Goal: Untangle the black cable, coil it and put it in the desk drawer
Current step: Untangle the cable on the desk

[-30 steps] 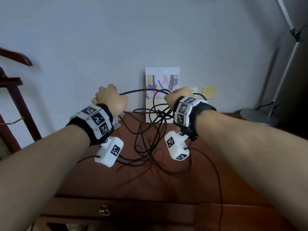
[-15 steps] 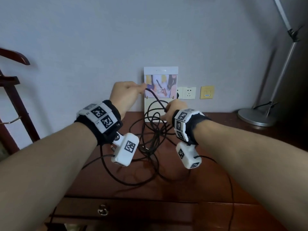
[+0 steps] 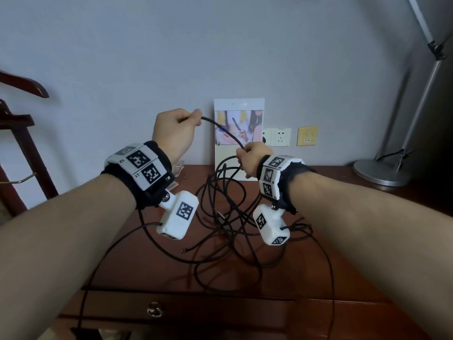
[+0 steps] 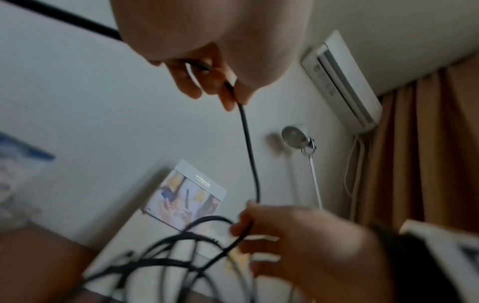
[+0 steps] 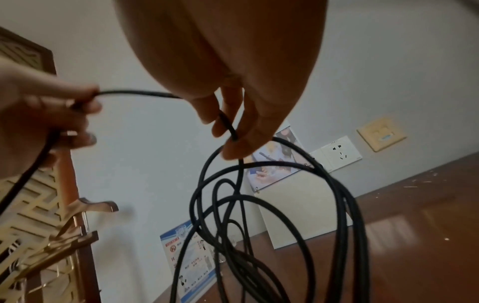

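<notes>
Both hands' fingers pinch black cable: left hand, right hand; tangle on desk; drawer closed.

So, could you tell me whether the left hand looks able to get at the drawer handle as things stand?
Probably not yet. The left hand is raised and pinching the cable, which the right hand also holds. The drawer handle itself shows uncovered on the desk front, so freeing the hand should do.

Desk is dark reddish wood with a glossy finish – light glares off it. The black cable has a smooth matt jacket. Floor lamp base looks like brushed metal, and the drawer pull is shiny metal.
</notes>
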